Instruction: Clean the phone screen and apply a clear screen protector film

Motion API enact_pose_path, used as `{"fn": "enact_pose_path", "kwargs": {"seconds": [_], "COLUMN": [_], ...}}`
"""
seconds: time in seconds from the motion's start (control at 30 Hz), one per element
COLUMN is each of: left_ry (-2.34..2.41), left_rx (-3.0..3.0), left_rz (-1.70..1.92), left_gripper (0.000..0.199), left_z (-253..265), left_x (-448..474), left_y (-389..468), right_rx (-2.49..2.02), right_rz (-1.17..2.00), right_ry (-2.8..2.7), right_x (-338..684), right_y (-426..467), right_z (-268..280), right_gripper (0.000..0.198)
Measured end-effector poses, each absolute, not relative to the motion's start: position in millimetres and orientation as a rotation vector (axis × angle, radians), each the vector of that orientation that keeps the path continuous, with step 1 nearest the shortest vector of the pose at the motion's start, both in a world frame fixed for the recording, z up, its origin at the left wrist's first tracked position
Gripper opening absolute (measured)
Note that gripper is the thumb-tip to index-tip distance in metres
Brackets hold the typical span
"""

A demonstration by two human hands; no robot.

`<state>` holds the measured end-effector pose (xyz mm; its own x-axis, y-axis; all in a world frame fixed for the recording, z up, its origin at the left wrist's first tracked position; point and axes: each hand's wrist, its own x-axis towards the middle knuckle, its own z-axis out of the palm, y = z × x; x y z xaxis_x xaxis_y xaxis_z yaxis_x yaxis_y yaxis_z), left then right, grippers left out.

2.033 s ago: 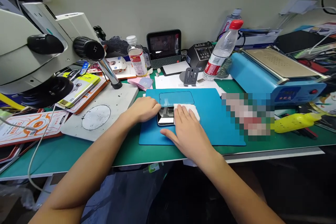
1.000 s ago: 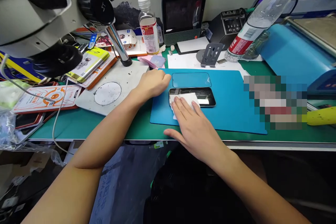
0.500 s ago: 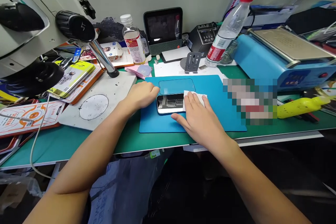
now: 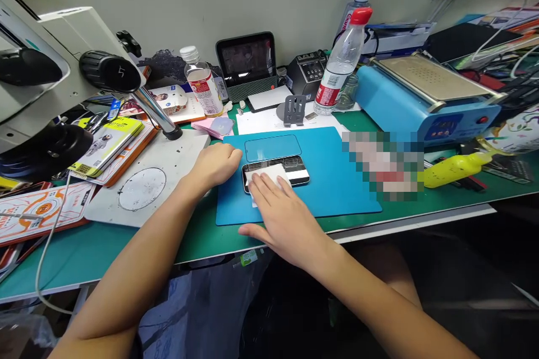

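Observation:
A phone [image 4: 300,171] with a dark, reflective screen lies face up on the blue mat [image 4: 328,190]. Flat across its left half, my right hand [image 4: 275,210] presses a white wipe [image 4: 272,170], fingers stretched and thumb spread out to the left. My left hand [image 4: 219,164] is closed with curled fingers by the phone's left end; its inner side is hidden, so whether it holds anything cannot be made out. Just behind the phone lies a clear, dark-edged glass sheet [image 4: 273,148], phone-sized.
A microscope [image 4: 37,73] on a pale base [image 4: 189,151] stands at left beside stacked boxes [image 4: 105,146]. Behind the mat are a phone stand [image 4: 294,111], a screen device [image 4: 248,59] and bottles [image 4: 332,90]. A blue heating machine [image 4: 387,101] and yellow bottle [image 4: 455,170] are at right.
My right hand has slid the wipe leftward from the phone's right end to its left half. My left hand stays by the left end. The camera view has shifted slightly.

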<state>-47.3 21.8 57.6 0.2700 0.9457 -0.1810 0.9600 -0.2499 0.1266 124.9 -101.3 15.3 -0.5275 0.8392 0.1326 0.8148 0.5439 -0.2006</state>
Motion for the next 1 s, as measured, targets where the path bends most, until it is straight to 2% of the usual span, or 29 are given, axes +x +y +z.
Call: {"fn": "enact_pose_path", "kwargs": {"seconds": [0.23, 0.37, 0.67, 0.87, 1.0], "left_ry": [1.759, 1.768, 1.776, 1.77, 1.781], "left_rx": [2.331, 2.326, 2.33, 2.32, 2.346], "left_rz": [-0.079, -0.079, -0.118, -0.084, -0.08], "left_gripper": [0.045, 0.045, 0.044, 0.045, 0.044], "left_z": [56, 57, 56, 57, 54], "left_x": [-47, -47, -48, -48, -48], "left_y": [22, 22, 23, 23, 23], "right_rx": [-1.69, -1.822, -1.494, -1.376, -1.478], "right_rz": [0.041, 0.101, 0.229, 0.171, 0.051], "right_ry": [-2.506, -2.408, -2.508, -2.631, -2.608], "right_x": [171, 143, 83, 122, 160], "right_y": [-89, -69, -79, -109, -121], "right_z": [18, 20, 17, 15, 13], "right_gripper": [0.09, 0.102, 0.103, 0.09, 0.088]}}
